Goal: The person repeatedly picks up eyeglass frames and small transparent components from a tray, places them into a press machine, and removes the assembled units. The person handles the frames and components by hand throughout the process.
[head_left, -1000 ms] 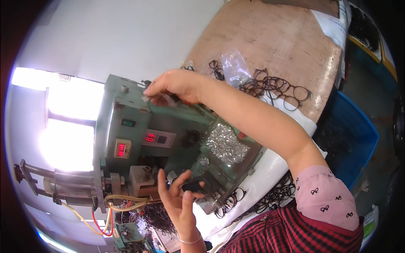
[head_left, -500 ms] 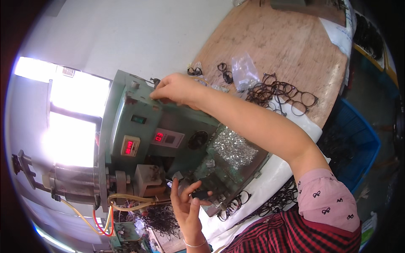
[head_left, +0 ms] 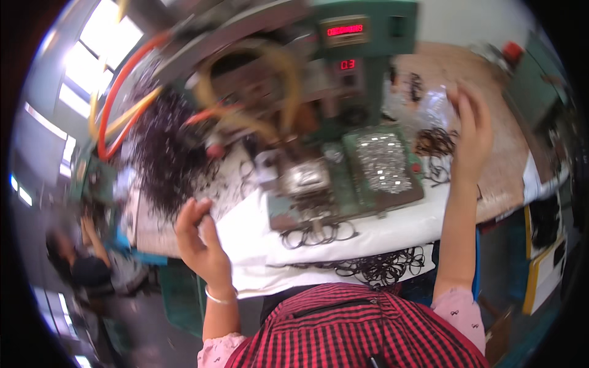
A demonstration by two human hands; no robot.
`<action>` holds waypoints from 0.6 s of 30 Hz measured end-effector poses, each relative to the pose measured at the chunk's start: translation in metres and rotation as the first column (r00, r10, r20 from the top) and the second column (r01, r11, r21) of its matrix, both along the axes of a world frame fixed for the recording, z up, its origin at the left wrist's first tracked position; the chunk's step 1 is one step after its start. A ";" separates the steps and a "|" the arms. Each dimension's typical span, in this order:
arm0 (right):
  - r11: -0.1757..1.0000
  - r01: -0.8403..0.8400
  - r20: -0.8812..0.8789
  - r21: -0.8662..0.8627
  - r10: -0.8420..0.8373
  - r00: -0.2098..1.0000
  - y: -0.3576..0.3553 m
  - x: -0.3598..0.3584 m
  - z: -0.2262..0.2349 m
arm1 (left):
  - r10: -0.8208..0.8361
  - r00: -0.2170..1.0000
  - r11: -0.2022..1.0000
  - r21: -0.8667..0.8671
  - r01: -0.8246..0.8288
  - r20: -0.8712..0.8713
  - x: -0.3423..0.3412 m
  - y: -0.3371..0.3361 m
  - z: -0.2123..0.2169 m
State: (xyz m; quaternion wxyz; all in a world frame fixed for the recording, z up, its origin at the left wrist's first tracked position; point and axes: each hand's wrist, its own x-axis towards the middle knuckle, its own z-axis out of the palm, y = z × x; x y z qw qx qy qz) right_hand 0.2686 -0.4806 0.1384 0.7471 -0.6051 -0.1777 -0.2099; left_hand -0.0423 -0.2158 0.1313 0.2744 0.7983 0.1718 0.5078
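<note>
Glasses frames (head_left: 322,234) sit at the near edge of the green machine (head_left: 383,46), beside its tray of shiny metal bits (head_left: 383,161); a brown heap of frames (head_left: 437,142) lies on the table (head_left: 506,162). Near that heap, the right hand (head_left: 472,126) is raised, fingers loosely extended — blur hides whether it holds anything. Over the white sheet (head_left: 245,230), the left hand (head_left: 202,245) is half-curled — I can't tell whether it grips anything.

At my upper left I see a white-bright, dark-framed glass window (head_left: 110,34). A plain off-white wall (head_left: 454,24) stands beyond my broad, light-brown wooden bench (head_left: 503,168), and a dim, dark-grey floor (head_left: 161,337) shows below it.
</note>
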 end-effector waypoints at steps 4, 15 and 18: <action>0.688 -0.036 0.032 -0.725 0.085 0.996 -0.011 -0.079 -0.099 | 0.233 0.956 0.914 -0.296 -0.277 -0.177 -0.053 0.092 -0.057; 0.282 0.345 0.338 -0.895 -0.075 0.938 0.058 -0.069 -0.118 | 0.292 0.577 0.900 0.014 -0.437 -0.763 0.097 0.153 -0.149; 0.427 0.381 0.379 -0.820 -0.095 0.921 0.058 -0.077 -0.114 | 0.119 0.885 0.950 -0.208 -0.233 -0.450 0.084 0.160 -0.141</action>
